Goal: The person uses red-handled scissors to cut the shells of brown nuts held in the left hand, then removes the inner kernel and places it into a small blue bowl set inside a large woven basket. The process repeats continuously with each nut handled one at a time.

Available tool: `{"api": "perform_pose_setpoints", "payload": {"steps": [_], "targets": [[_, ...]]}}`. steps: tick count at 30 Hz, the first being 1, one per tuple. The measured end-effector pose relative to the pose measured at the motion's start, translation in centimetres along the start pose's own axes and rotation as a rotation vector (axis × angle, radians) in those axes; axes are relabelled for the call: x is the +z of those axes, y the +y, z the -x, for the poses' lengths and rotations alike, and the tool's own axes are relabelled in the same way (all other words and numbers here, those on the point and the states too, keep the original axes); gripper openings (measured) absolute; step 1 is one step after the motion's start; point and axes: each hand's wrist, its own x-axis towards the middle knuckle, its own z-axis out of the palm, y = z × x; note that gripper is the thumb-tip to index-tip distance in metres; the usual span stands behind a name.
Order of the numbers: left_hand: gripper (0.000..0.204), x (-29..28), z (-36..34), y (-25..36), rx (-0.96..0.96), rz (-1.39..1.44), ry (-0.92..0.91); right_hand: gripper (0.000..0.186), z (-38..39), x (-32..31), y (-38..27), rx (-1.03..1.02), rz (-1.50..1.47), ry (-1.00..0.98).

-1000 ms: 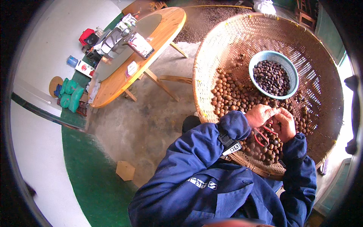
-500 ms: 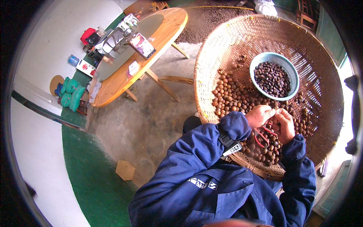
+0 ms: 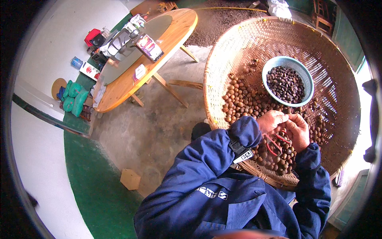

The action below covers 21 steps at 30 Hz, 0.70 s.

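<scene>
My left hand [image 3: 272,122] and my right hand [image 3: 298,129] meet at the fingertips over a wide woven bamboo basket [image 3: 340,119], fingers pinched around something small that I cannot make out. Just below them, red-handled scissors [image 3: 273,146] lie on round brown nuts [image 3: 234,99], which spread over the left and lower part of the basket. Beyond my hands, a light blue plastic colander [image 3: 308,77] stands in the basket, holding dark seeds [image 3: 284,81].
A round wooden table [image 3: 121,96] with a phone on a stand [image 3: 148,47] is at upper left. Green bags [image 3: 75,97] lie by the wall. A dark heap [image 3: 211,30] covers floor at the back, beside a white sack [image 3: 278,8] and wooden chair [image 3: 322,16]. A board [image 3: 130,179] lies lower left.
My fingers shift very slightly while staying pinched together at the same spot above the scissors. Nothing else has visibly moved, apart from a slight shift of the whole view.
</scene>
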Motion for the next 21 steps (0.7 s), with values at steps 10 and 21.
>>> {"api": "perform_pose_setpoints", "payload": {"steps": [10,21], "targets": [[0.019,-0.5,-0.8,-1.3,0.054,0.024,0.015,0.015,-0.6,0.7,1.6,-0.22,0.1,0.079],[0.025,-0.7,-1.5,-2.0,0.31,-0.611,0.192,0.004,-0.3,0.7,0.0,0.07,-0.031,0.123]]}}
